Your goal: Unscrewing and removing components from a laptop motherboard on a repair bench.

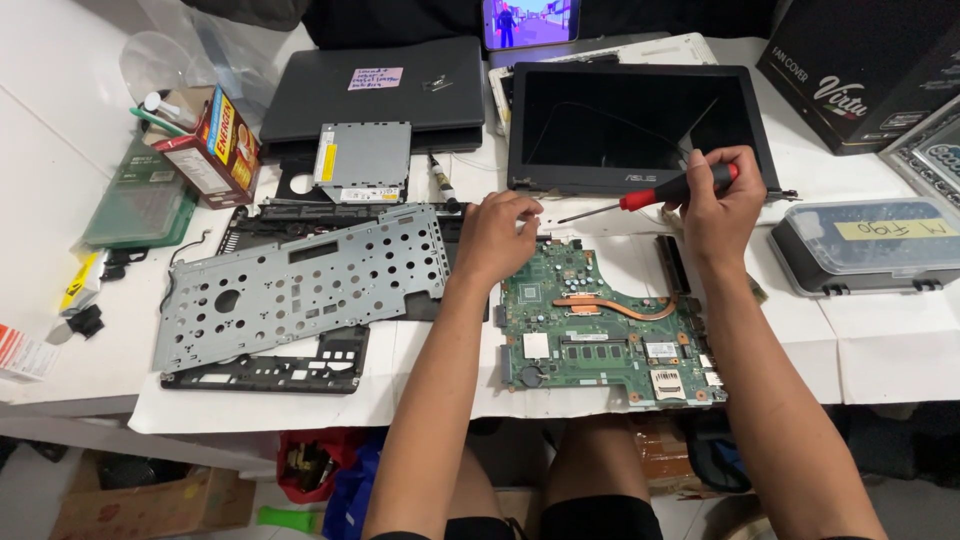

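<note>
A green laptop motherboard (600,340) with a copper heat pipe lies on the white table in front of me. My left hand (497,236) rests at the board's far left corner, fingers curled down onto its edge. My right hand (722,205) hovers above the board's far right side and grips a screwdriver (650,196) with a red and black handle; its metal tip points left toward my left hand. A detached laptop screen panel (640,125) lies just behind both hands.
A perforated metal keyboard plate (300,285) and a black laptop frame (265,372) lie at left. An optical drive (362,160) rests on a closed black laptop (375,90). A lidded plastic parts box (868,245) sits at right, cardboard boxes at far left and right.
</note>
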